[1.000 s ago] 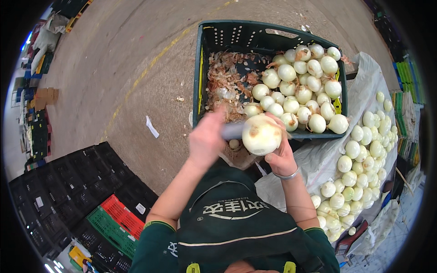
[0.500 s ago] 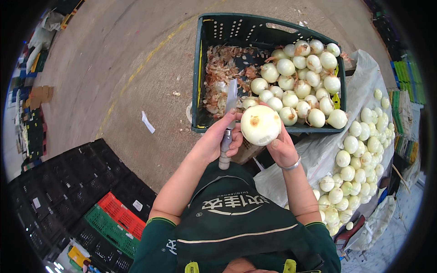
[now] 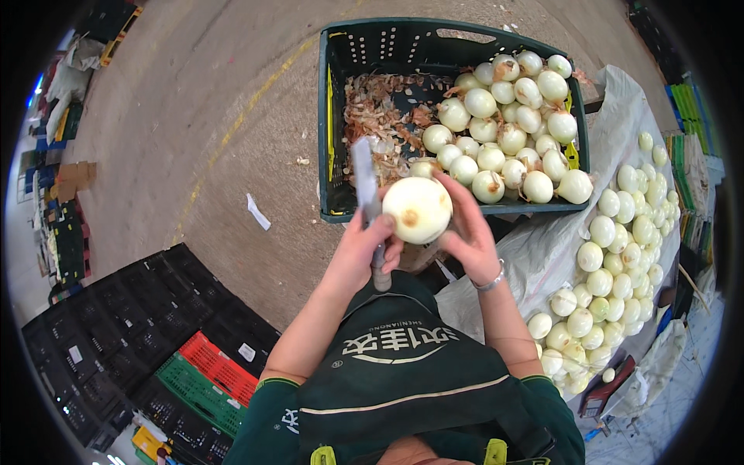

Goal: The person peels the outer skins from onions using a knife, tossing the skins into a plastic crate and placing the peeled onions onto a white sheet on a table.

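My left hand (image 3: pixel 353 256) is closed round the grey handle of a knife (image 3: pixel 366 177), its blade pointing away from me and smeared by motion. The left thumb also touches a large peeled white onion (image 3: pixel 418 208), which has a brown spot on the side facing me. Curved round the onion's right side is my right hand (image 3: pixel 475 246), its fingertips at the far edge and its thumb near the lower right. Just beyond both hands stands a dark green crate (image 3: pixel 327 155), with several peeled onions (image 3: pixel 511 139) on its right and brown skins (image 3: pixel 372 108) on its left.
To the right, many peeled onions (image 3: pixel 612 263) lie on a white plastic sheet (image 3: pixel 535 263). Black crates (image 3: pixel 139 310) fill the lower left, with a red crate (image 3: pixel 217 364) and a green crate (image 3: pixel 200 394) among them. A white scrap (image 3: pixel 258 212) lies on the floor.
Both hands have shifted left with the knife and onion. The onion has turned slightly, its brown spot now lower, and the left thumb has come against it. The blade has tilted left.
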`<state>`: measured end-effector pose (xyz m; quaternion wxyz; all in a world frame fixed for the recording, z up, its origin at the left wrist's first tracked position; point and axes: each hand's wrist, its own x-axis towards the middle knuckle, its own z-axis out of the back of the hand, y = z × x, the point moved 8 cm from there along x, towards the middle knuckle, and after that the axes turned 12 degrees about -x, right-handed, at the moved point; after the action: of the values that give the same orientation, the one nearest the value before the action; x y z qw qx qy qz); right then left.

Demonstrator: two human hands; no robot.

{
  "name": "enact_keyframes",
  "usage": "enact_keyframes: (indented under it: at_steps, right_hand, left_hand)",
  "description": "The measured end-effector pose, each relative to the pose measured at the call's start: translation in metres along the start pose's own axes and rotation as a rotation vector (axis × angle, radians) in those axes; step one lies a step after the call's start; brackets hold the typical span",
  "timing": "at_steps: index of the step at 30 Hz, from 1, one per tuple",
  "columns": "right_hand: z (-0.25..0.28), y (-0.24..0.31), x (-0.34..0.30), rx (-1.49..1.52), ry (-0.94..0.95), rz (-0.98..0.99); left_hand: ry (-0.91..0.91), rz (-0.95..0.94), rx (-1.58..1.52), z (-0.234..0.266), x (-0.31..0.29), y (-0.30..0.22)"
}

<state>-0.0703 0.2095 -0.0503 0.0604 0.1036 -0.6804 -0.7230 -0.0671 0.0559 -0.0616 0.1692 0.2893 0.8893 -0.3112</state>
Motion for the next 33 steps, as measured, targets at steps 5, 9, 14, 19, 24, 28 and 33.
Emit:
enact_keyframes:
  at_steps: [5,9,14,19,24,28,33]
  right_hand:
    - [-0.019,-0.006,-0.035,0.719,-0.079,-0.353]
    - [-0.019,0.004,-0.041,0.752,-0.042,-0.312]
    - [-0.011,0.027,-0.048,0.573,-0.09,-0.154]
    - [-0.009,0.039,-0.054,0.371,-0.002,-0.083]
    - [-0.011,0.037,-0.061,0.413,0.096,-0.107]
    - [-0.001,0.04,-0.05,0.303,0.08,-0.03]
    - [0.005,0.07,-0.033,-0.292,0.011,0.117]
  left_hand:
    - [0.093,-0.555,0.847,-0.034,-0.019,-0.014]
    - [-0.118,-0.393,0.61,-0.024,-0.036,-0.037]
    - [0.019,-0.775,1.73,-0.082,-0.071,-0.041]
    - [0.055,-0.83,1.796,-0.1,-0.067,-0.04]
    - [-0.145,-0.556,1.832,-0.022,-0.034,-0.045]
    - [-0.295,-0.663,1.244,0.031,-0.048,-0.061]
    - [0.092,-0.038,0.327,-0.021,-0.034,-0.018]
